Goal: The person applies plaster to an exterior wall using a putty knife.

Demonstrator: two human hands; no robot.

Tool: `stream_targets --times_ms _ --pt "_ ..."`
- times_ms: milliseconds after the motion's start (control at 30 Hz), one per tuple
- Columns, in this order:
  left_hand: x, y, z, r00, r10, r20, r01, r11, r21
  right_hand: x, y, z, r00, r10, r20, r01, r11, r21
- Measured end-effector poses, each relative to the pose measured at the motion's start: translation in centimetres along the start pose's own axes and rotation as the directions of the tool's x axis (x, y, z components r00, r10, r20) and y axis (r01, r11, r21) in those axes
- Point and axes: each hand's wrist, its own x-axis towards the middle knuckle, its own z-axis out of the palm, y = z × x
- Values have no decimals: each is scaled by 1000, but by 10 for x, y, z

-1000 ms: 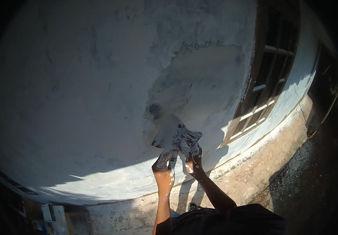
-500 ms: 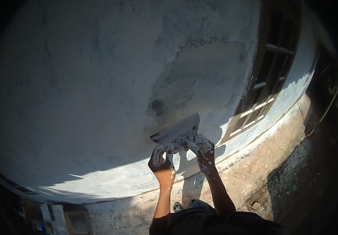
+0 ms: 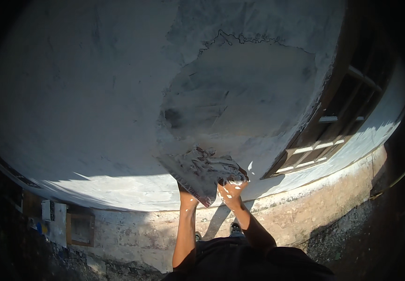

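A wide, flat putty knife [image 3: 182,174] is tilted in front of the wall, its long edge slanting down to the right. Wet white putty [image 3: 207,161] is heaped across its face. Behind the blade, my left hand [image 3: 188,196] is mostly hidden, with only the wrist and the heel of the hand showing; it supports the knife from beneath. At the right end my right hand [image 3: 233,184], smeared with white putty, closes on the knife; its fingertips are lost in the putty. Just beyond lies a grey damp patch [image 3: 249,89] with a ragged upper edge on the wall.
The whitish wall [image 3: 94,107] fills most of the view, sunlit along its foot. A brown-framed window [image 3: 324,140] stands at the right. Below runs a rough stone ledge [image 3: 324,201]. A wooden frame [image 3: 80,229] and boards lie at the lower left.
The putty knife has turned over between my hands, from edge toward the wall to its putty-laden face showing and edge toward me. The view has shifted, bringing the window farther right.
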Motion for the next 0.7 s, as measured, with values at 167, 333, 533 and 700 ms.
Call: stream_targets --times_ms 167,333,533,700 --pt "-6 78 65 982 137 -132 -190 718 -670 42 -16 -9 937 335 94 -340 828 446" --pt "-25 84 107 892 -60 -447 -178 864 -471 62 -18 -31 986 145 77 -162 942 294" --pt "1 124 95 786 303 -539 -543 755 -367 73 6 -67 893 279 353 -438 722 536" --pt "37 118 94 736 201 -647 -510 793 -334 65 21 -84 772 445 454 -631 453 629"
